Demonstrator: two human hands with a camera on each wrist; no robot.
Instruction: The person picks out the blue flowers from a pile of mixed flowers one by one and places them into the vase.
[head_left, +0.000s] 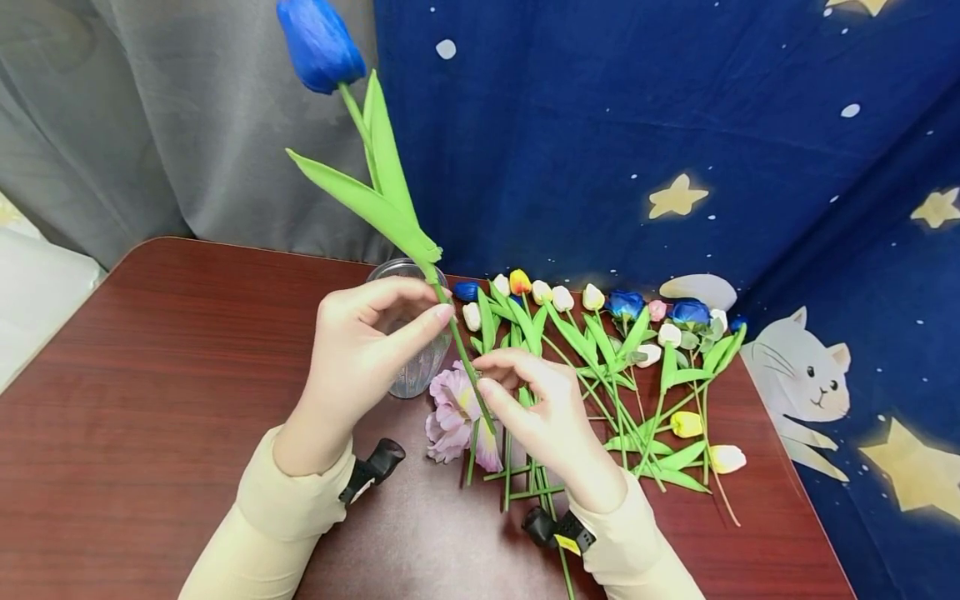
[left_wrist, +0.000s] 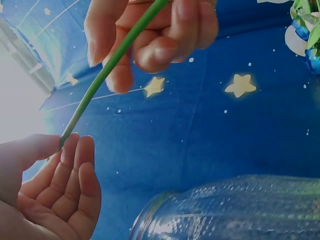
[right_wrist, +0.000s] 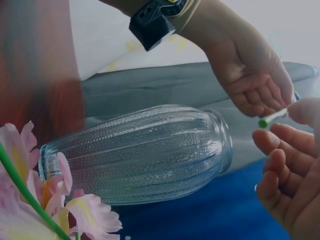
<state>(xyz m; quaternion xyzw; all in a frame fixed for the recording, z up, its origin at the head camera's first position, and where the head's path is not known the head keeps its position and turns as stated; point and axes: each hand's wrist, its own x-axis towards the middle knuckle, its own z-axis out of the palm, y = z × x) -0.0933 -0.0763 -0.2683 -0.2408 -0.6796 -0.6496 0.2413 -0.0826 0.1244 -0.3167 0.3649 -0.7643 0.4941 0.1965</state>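
A blue tulip with long green leaves is held up, tilted to the left. My left hand pinches its stem between thumb and fingertips, just below the leaves. Lower on the same stem, the thumb and forefinger of my right hand pinch it, with the cut end sticking out past them. Behind the left hand stands a clear ribbed vase, partly hidden in the head view. A pink-and-yellow flower lies on the table below the stem.
Several artificial tulips and blue roses lie across the right side of the brown table, stems overlapping. A yellow tulip and a white tulip are nearest the right edge. Grey and star-patterned blue curtains hang behind.
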